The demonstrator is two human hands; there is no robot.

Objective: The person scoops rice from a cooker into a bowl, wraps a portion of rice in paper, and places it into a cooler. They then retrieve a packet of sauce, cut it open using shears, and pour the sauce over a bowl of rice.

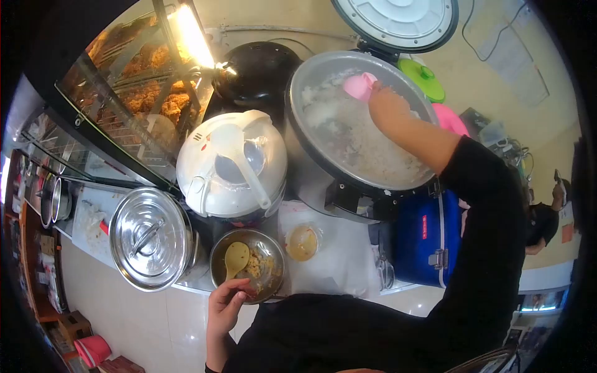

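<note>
A pink scoop [359, 86] is held by my right hand [389, 109], its fingers closed round the handle, over the white rice [367, 140] inside a large open cooker [301, 127]. Near the front edge, my left hand [229, 303] has its fingers bent together at the rim of a metal bowl [216, 273]. A yellowish ladle [237, 257] lies in that bowl beside some crumbly food [264, 266]; its lower end reaches close to my left fingertips. Something small and reddish shows at those fingers, too small to name. To the right of the bowl sits a small cup [303, 242].
A white lidded rice cooker [231, 165] stands left of the large one, with a lidded steel pot [149, 239] in front of it. A heated glass case [140, 87] holds fried food. A blue box [426, 236] is at the right. Another person [543, 221] stands far right.
</note>
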